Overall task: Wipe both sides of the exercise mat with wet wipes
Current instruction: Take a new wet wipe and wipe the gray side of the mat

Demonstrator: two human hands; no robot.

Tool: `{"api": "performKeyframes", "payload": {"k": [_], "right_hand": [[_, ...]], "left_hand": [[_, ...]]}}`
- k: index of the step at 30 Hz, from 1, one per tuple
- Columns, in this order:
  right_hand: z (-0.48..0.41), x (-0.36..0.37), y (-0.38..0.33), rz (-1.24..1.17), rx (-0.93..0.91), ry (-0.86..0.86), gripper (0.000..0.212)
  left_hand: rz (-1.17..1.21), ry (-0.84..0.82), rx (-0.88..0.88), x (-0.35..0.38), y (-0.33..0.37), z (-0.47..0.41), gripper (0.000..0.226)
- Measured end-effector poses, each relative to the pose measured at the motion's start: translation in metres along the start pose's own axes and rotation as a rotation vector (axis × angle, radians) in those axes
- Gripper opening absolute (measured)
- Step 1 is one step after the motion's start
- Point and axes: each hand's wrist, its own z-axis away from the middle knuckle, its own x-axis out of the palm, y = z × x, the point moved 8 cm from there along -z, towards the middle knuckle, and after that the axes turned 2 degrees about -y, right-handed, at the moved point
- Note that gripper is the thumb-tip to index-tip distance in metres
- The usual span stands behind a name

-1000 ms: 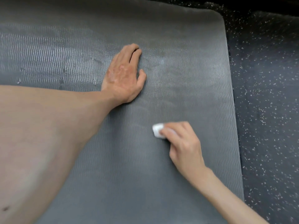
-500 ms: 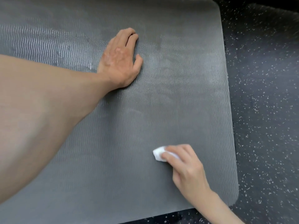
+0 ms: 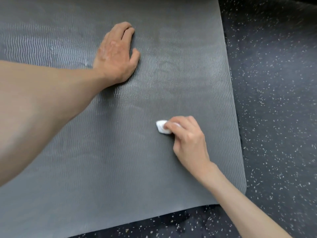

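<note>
A grey exercise mat (image 3: 120,169) with a wavy ribbed surface lies flat on the floor and fills most of the view. Its near right corner is rounded. My left hand (image 3: 116,54) rests palm down on the mat's far middle, fingers straight. My right hand (image 3: 187,140) grips a small folded white wet wipe (image 3: 162,127) and holds it down against the mat, right of centre. Damp shiny streaks show on the mat between the two hands.
Dark rubber floor (image 3: 277,100) with pale speckles borders the mat on the right and along the near edge. My left forearm (image 3: 42,109) crosses the mat's left half and hides part of it.
My right hand slid the wipe toward me over the first half second, then back away a little. More of the mat's near edge and the floor has come into view.
</note>
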Motion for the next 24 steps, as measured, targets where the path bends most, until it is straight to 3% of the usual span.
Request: {"api": "performKeyframes", "payload": {"k": [3, 8, 15, 19, 24], "right_hand": [[0.012, 0.001, -0.003, -0.012, 0.045, 0.058, 0.03], [0.078, -0.003, -0.023, -0.082, 0.03, -0.005, 0.029], [0.036, -0.002, 0.003, 0.001, 0.095, 0.053, 0.029], [0.08, -0.005, -0.014, -0.064, 0.068, 0.017, 0.028], [0.029, -0.004, 0.012, -0.002, 0.106, 0.035, 0.028]], "left_hand": [[-0.016, 0.002, 0.028, 0.0, 0.001, 0.001, 0.053], [0.088, -0.008, 0.103, 0.001, 0.023, 0.039, 0.047], [0.12, -0.065, 0.202, 0.017, 0.104, 0.151, 0.031], [0.022, -0.151, 0.216, 0.027, 0.114, 0.159, 0.028], [0.007, -0.17, 0.198, 0.028, 0.113, 0.156, 0.028]]}}
